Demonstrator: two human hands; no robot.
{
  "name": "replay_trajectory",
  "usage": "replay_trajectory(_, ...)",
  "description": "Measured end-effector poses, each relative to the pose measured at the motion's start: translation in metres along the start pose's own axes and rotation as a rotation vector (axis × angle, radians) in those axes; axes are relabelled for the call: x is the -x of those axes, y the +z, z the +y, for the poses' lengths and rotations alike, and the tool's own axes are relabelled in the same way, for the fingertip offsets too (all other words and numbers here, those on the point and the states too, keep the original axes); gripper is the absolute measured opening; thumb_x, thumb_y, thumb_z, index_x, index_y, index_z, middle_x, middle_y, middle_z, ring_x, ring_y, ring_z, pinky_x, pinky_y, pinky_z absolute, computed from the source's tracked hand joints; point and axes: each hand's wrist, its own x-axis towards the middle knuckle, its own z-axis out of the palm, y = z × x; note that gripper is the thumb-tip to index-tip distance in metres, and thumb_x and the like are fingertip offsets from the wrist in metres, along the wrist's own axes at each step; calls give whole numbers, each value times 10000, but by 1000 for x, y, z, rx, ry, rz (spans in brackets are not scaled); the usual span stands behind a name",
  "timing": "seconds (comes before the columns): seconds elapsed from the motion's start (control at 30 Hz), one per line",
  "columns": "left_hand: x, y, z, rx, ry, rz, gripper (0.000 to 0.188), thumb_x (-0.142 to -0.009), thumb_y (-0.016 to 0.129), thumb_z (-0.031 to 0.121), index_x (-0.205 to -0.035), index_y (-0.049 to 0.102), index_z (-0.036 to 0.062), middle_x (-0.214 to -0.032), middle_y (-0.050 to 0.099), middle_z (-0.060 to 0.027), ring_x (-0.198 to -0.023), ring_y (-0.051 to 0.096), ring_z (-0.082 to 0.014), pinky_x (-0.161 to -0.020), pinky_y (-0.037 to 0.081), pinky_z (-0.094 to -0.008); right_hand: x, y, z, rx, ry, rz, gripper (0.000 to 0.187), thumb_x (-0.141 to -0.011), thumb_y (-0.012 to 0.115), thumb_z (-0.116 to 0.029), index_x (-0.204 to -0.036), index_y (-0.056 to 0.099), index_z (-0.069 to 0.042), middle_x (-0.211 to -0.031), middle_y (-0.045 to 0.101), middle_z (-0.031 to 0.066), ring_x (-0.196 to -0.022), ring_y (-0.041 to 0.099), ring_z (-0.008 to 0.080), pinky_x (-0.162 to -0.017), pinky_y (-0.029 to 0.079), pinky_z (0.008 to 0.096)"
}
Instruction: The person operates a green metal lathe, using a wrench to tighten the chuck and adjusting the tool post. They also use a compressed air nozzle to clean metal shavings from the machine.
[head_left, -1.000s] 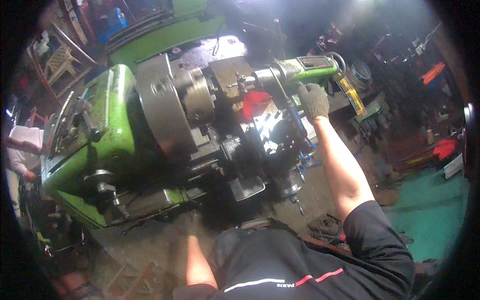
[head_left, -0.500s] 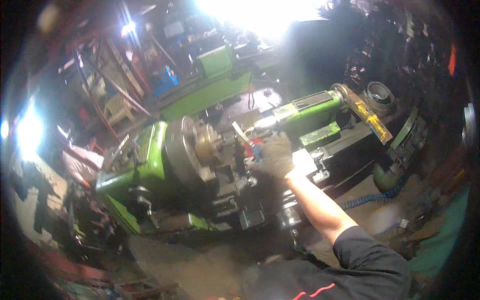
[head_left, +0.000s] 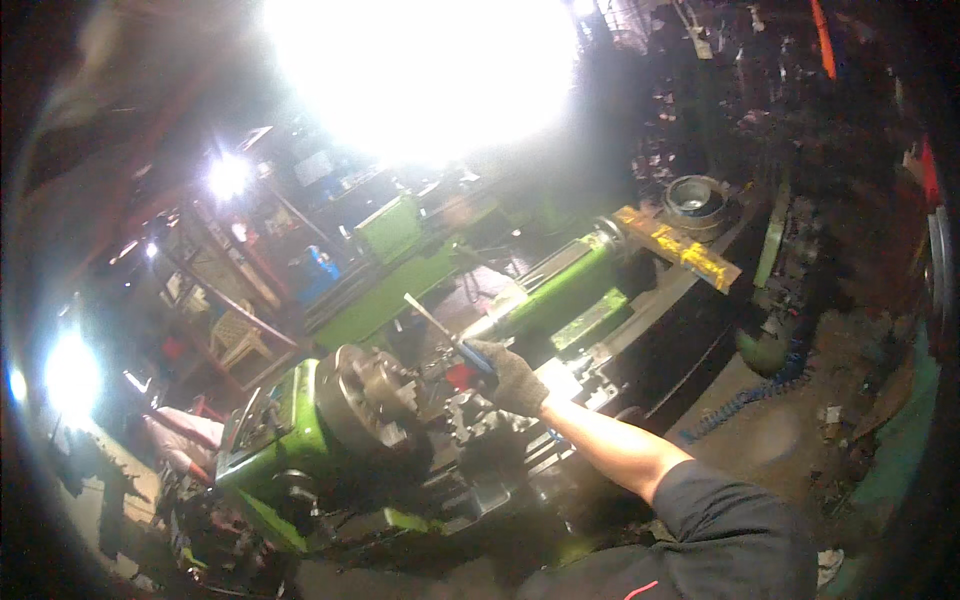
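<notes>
Head view: grip of the gloved right hand (head_left: 515, 383) is clamping on a blue-handled tool (head_left: 478, 356), fingers wrapping its handle. Its thin metal tube (head_left: 430, 316) is pointing up and left, away from the body; the tip is showing apart from the chuck (head_left: 362, 392).

Change: against a second ago, the hand is sitting nearer the chuck, no longer beside the tail end (head_left: 575, 285) of the green lathe (head_left: 308, 415). Reading: tool is now being carried at the chuck side, where the work is centring. Left hand is lying out of view; cannot tell its state.

Pose: bare forearm (head_left: 625, 445) is slanting in from lower right, reaching up-left over the lathe, black sleeve (head_left: 735, 515) following behind. Back of the glove is facing the camera. A red piece (head_left: 461, 377) is showing just beside the knuckles. Lamp glare is washing out the top.
</notes>
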Motion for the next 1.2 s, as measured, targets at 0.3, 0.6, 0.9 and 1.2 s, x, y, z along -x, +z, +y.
replay_trajectory(0.3, 0, 40, -55, -23, -88, -123, 353, -1073, 621, 460, -1184, 744, 149, -1058, 757, -122, -949, 739, -284, -765, 578, -468, 265, -205, 77, -2, 907, -757, 489, -1072, 752, -397, -1436, 704, -74, -1112, 771, 82, -957, 704, 173, -885, 589, 386)
replay_trajectory(0.6, 86, 85, -148, -135, -380, -290, 322, -1066, 635, 427, -1172, 749, 145, -1070, 777, -135, -926, 756, -290, -707, 585, -465, 574, -416, 171, 780, 1836, -467, 518, -1004, 762, -566, -1135, 832, -70, -942, 780, 77, -815, 684, 230, -735, 562, 434)
replay_trajectory(0.9, 171, 150, -109, -319, -229, -373, 279, -1058, 627, 369, -1164, 749, 141, -991, 747, -122, -855, 725, -280, -683, 573, -437, 591, -485, 241, 831, 1865, -374, 500, -1009, 759, -550, -1144, 833, -75, -941, 778, 71, -796, 673, 219, -715, 553, 422)
replay_trajectory(1.2, 255, 151, -158, -493, -185, -436, 242, -1050, 618, 310, -1156, 749, 137, -913, 717, -109, -783, 693, -270, -660, 561, -408, 470, -385, 327, 621, 1509, -678, 482, -1014, 757, -534, -1153, 834, -80, -940, 777, 64, -778, 663, 208, -696, 545, 411)
